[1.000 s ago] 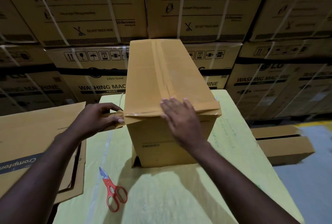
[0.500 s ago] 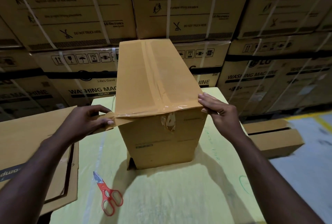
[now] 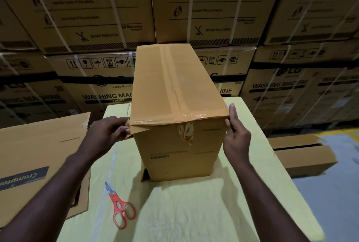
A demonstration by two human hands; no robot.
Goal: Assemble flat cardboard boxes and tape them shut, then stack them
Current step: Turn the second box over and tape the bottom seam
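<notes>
A flattened carton point(image 3: 38, 156) printed with a partial brand name is lying outboard of the left fingers, overhanging the yellow-green table point(image 3: 194, 212). The left hand point(image 3: 105, 135) is pinching the loose end of brown tape point(image 3: 134, 128) at the near-left top corner of the box, with the fingers clenched on that tape end. Red-handled scissors point(image 3: 120, 206) are lying on the table below and nearer than the left fingers. The tall assembled box point(image 3: 174, 96) is standing upright on the table between the two sets of fingers, a tape strip running along its top seam. The right hand point(image 3: 236, 135) is pressing its extended fingers flat against the near-right top corner, released rather than closed around anything. Beyond the right fingers, another carton point(image 3: 303, 154) is lying on the floor.
</notes>
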